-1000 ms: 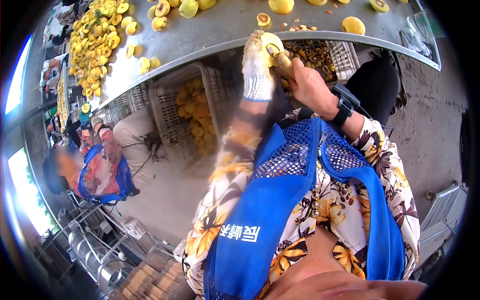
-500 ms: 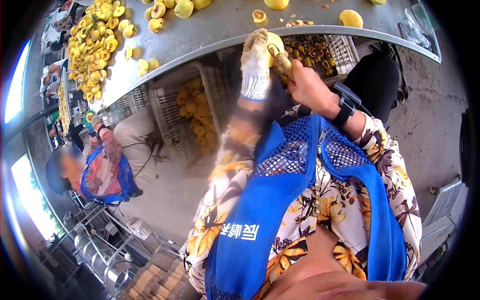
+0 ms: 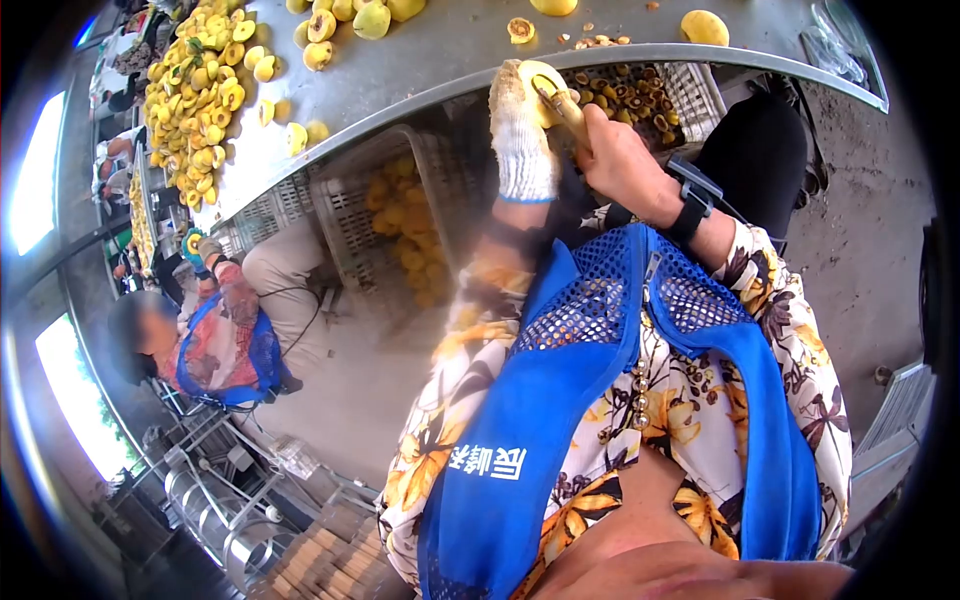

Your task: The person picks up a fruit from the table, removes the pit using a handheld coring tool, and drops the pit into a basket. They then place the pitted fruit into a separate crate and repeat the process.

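My left hand (image 3: pixel 522 135), in a dirty white knitted glove, is closed around a yellow peach (image 3: pixel 541 76) just off the table's front edge. The peach's cut face is turned partly up and shows a pale ring around a darker middle. My right hand (image 3: pixel 622 160), bare, grips the wooden handle of a pitting tool (image 3: pixel 571 114). The tool's metal end lies at the middle of the peach, and how deep it sits cannot be made out. Beneath my hands stands a white plastic crate (image 3: pixel 697 98) holding dark peach pits and scraps (image 3: pixel 625 100).
On the metal table (image 3: pixel 400 75) lie a heap of peach halves (image 3: pixel 205 100), several whole peaches (image 3: pixel 372 20), a single peach (image 3: pixel 705 28) and loose pits (image 3: pixel 602 41). Another crate (image 3: pixel 345 230) with yellow peaches stands below. A co-worker (image 3: pixel 225 340) sits at the left.
The peach has turned a little, so more of its cut ring shows. My right hand has tilted the tool slightly against it. The whole view has shifted slightly.
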Demonstrator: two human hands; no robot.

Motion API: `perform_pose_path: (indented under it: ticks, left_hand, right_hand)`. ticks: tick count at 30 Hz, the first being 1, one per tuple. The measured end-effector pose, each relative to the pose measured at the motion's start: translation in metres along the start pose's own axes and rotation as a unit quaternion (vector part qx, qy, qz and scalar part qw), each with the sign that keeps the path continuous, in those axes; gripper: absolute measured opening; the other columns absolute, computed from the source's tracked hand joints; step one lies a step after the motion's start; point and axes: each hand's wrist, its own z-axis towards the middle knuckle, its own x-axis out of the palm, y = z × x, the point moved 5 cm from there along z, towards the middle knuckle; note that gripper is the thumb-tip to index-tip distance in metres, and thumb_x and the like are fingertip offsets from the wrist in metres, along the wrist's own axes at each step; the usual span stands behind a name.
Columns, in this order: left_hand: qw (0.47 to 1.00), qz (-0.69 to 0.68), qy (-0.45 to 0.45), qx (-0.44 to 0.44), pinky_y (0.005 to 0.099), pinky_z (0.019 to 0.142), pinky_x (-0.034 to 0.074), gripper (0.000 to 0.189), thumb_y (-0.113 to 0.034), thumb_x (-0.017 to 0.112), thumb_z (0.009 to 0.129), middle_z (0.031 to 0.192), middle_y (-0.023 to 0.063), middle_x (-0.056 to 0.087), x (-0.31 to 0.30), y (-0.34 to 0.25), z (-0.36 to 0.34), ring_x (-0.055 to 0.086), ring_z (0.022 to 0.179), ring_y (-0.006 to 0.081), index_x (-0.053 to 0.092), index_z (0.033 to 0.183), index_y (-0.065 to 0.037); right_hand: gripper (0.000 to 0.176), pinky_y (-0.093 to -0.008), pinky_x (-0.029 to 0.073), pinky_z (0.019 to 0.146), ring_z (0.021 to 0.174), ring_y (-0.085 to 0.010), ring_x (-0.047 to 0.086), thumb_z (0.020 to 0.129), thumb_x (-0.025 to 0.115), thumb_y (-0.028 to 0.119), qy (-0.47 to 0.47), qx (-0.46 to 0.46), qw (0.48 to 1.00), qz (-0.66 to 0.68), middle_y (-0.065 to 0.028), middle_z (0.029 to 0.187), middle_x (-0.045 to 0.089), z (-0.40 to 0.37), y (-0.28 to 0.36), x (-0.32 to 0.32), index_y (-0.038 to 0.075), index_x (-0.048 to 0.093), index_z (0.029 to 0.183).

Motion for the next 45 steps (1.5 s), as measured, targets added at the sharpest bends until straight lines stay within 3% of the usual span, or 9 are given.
perform_pose_path:
  ticks: [10, 13, 18, 21, 22, 27, 30, 33, 45]
  left_hand:
    - [0.993, -0.112, -0.026, -0.019, 0.0306, 0.056, 0.051, 0.039, -0.043, 0.05, 0.091, 0.084, 0.0094, 0.062, 0.003, -0.006, 0.009, 0.061, 0.066, 0.0206, 0.053, 0.105, -0.008]
    - [0.99, 0.097, 0.039, -0.09, 0.0266, 0.038, 0.042, 0.047, -0.05, 0.044, 0.092, 0.075, 0.0074, 0.063, 0.015, -0.03, -0.007, 0.057, 0.053, 0.0172, 0.058, 0.102, -0.007]
    - [0.924, 0.341, 0.131, -0.111, 0.0258, 0.038, 0.041, 0.076, -0.068, 0.029, 0.088, 0.076, 0.0109, 0.063, 0.044, -0.056, -0.039, 0.053, 0.045, 0.0161, 0.054, 0.117, -0.002]
    - [0.954, 0.235, 0.176, 0.065, 0.025, 0.043, 0.044, 0.071, -0.062, 0.037, 0.089, 0.095, 0.0114, 0.063, 0.046, -0.067, -0.038, 0.056, 0.055, 0.0154, 0.049, 0.124, -0.001]
    - [0.978, 0.179, 0.105, -0.019, 0.0246, 0.044, 0.045, 0.065, -0.057, 0.042, 0.09, 0.097, 0.011, 0.062, 0.042, -0.063, -0.04, 0.057, 0.057, 0.0148, 0.049, 0.123, -0.001]
    - [0.979, 0.166, -0.013, 0.12, 0.0267, 0.061, 0.05, 0.051, -0.049, 0.054, 0.088, 0.094, 0.0065, 0.064, 0.03, -0.036, -0.018, 0.059, 0.076, 0.0139, 0.057, 0.11, -0.003]
    - [0.998, -0.024, -0.049, 0.015, 0.0302, 0.073, 0.05, 0.05, -0.052, 0.051, 0.088, 0.093, 0.0084, 0.063, 0.017, -0.027, -0.009, 0.06, 0.079, 0.0169, 0.059, 0.101, -0.005]
    - [0.997, -0.045, -0.062, -0.001, 0.0301, 0.073, 0.05, 0.049, -0.052, 0.049, 0.09, 0.091, 0.0081, 0.063, 0.003, -0.024, -0.001, 0.06, 0.082, 0.0171, 0.059, 0.101, -0.005]
    - [0.97, 0.206, -0.036, 0.125, 0.0281, 0.071, 0.05, 0.04, -0.039, 0.051, 0.092, 0.094, 0.0068, 0.063, -0.018, 0.004, 0.019, 0.061, 0.086, 0.0154, 0.055, 0.111, -0.004]
  right_hand:
    - [0.026, -0.0399, 0.047, 0.059, 0.069, -0.0362, 0.061, 0.081, 0.062, 0.014, -0.034, 0.063, 0.997, -0.005, -0.0241, 0.073, 0.059, 0.0, 0.0, -0.01, -0.002, 0.048, 0.097]
    - [0.045, -0.0294, 0.049, 0.06, 0.067, -0.0117, 0.059, 0.08, 0.071, 0.025, -0.096, 0.018, 0.993, 0.062, -0.01, 0.074, 0.062, 0.007, -0.006, -0.035, -0.001, 0.052, 0.113]
    - [0.05, -0.0252, 0.05, 0.071, 0.077, -0.0098, 0.06, 0.08, 0.071, 0.026, 0.066, -0.04, 0.996, 0.05, -0.0056, 0.084, 0.065, 0.016, -0.012, -0.032, 0.0, 0.051, 0.118]
    - [0.041, -0.0228, 0.048, 0.063, 0.067, -0.0096, 0.058, 0.085, 0.067, 0.026, -0.097, -0.085, 0.985, 0.111, -0.0038, 0.076, 0.062, 0.026, -0.009, -0.039, 0.0, 0.053, 0.113]
    - [0.038, -0.0222, 0.048, 0.058, 0.062, -0.0091, 0.057, 0.085, 0.066, 0.025, -0.162, -0.085, 0.972, 0.151, -0.0037, 0.073, 0.061, 0.028, -0.008, -0.041, 0.001, 0.053, 0.111]
    - [0.025, -0.0192, 0.032, 0.035, 0.041, -0.0043, 0.044, 0.092, 0.055, 0.026, -0.08, 0.223, 0.886, 0.4, -0.0001, 0.065, 0.054, 0.011, -0.005, 0.009, 0.003, 0.052, 0.1]
    - [0.029, -0.0414, 0.045, 0.051, 0.059, -0.034, 0.06, 0.087, 0.06, 0.025, -0.139, 0.033, 0.988, 0.064, -0.0197, 0.072, 0.06, 0.006, 0.004, 0.0, -0.001, 0.048, 0.093]
    - [0.028, -0.0492, 0.044, 0.062, 0.076, -0.0469, 0.057, 0.085, 0.06, 0.021, -0.075, 0.062, 0.995, 0.015, -0.0278, 0.077, 0.058, 0.005, 0.007, -0.01, -0.001, 0.046, 0.095]
    - [0.023, -0.0515, 0.042, 0.062, 0.076, -0.0487, 0.054, 0.084, 0.057, 0.013, -0.024, 0.046, 0.999, 0.0, -0.0307, 0.074, 0.056, 0.0, 0.01, -0.009, -0.003, 0.041, 0.092]
